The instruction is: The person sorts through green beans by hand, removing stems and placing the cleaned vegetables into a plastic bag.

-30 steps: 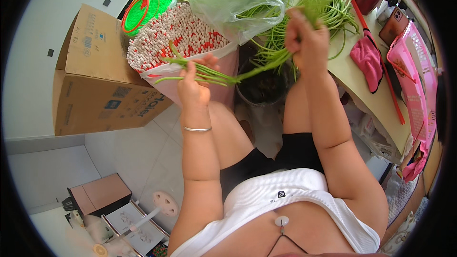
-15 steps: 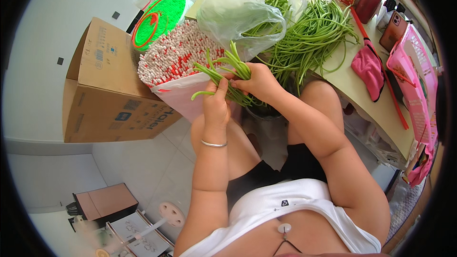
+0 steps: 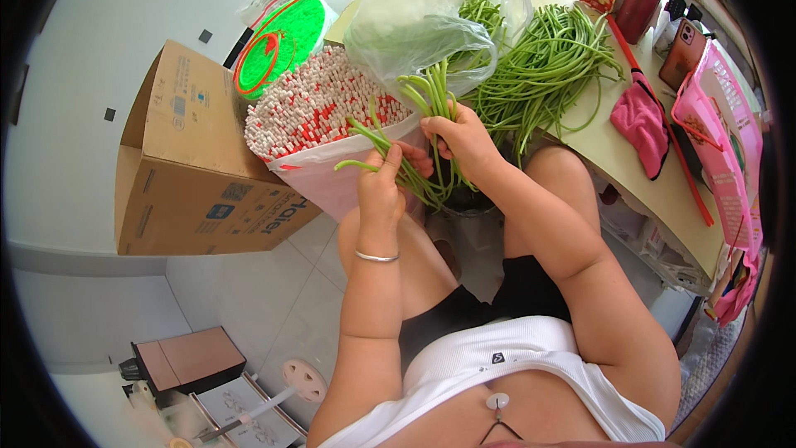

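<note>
My left hand (image 3: 383,195) is closed around a small bunch of green vegetable stems (image 3: 369,135), with their cut ends poking out past the thumb. Just to its right, my right hand (image 3: 466,139) grips another bunch of green stems (image 3: 433,93) that stands up above the fingers. Lower parts of the stems hang between the hands, over a dark round container (image 3: 468,209) that is partly hidden. Beyond my right hand, a big pile of long green stems (image 3: 543,75) lies on the table, beside a clear plastic bag (image 3: 398,12) with more stems at its mouth.
At left stand a cardboard box (image 3: 207,199) and a white sack (image 3: 319,170) packed with red and white sticks. A bright green mesh bundle (image 3: 290,37) lies behind. The table (image 3: 597,137) holds a pink cloth (image 3: 638,124), a thermos (image 3: 643,0), a phone (image 3: 684,54) and a pink basket (image 3: 730,124).
My hands have drawn apart: the right one has moved slightly right and down with its bunch, while the left keeps its own stems. The view has shifted a little.
</note>
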{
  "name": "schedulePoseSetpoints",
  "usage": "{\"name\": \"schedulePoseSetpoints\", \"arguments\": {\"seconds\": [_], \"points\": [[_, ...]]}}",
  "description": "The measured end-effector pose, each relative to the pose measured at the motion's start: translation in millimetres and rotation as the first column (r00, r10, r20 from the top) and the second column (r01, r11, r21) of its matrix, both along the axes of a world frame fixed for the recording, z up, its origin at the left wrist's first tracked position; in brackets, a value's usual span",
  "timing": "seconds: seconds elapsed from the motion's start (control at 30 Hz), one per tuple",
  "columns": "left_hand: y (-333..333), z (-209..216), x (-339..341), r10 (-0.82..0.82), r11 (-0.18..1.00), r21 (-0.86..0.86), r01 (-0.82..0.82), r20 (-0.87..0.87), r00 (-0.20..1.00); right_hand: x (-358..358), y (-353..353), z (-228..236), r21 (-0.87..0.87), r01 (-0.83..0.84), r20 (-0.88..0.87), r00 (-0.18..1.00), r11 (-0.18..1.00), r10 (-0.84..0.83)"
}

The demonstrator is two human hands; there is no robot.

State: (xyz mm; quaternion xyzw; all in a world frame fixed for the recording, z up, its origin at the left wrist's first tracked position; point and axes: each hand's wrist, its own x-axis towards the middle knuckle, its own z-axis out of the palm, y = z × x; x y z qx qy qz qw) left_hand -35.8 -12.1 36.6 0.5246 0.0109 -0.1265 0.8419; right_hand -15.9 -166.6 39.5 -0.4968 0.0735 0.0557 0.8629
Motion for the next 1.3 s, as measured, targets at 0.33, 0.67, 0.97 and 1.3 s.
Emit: {"name": "schedulePoseSetpoints", "arguments": {"seconds": [0.33,0.67,0.97,1.3], "points": [[-1.9,-13.2,-1.2,-0.193,0.973,0.144,0.179,0.093,0.977,-2.3,2.8,-1.8,0.051,-0.25,0.053,0.967,0.967,0.248],[-3.4,-4.4,-0.9,-0.159,0.979,0.144,0.143,0.106,0.982,-4.7,2.7,5.5,0.131,-0.224,0.05,0.974,0.966,0.219],[-0.7,-6.1,-1.6,-0.224,0.959,0.203,0.2,0.103,0.969,-2.4,0.7,2.6,0.097,-0.276,0.029,0.961,0.956,0.274],[-2.2,-1.4,-2.8,-0.23,0.973,0.014,0.23,-0.017,0.973,-0.3,-1.7,1.9,0.038,-0.405,-0.001,0.914,0.913,0.405]]}}
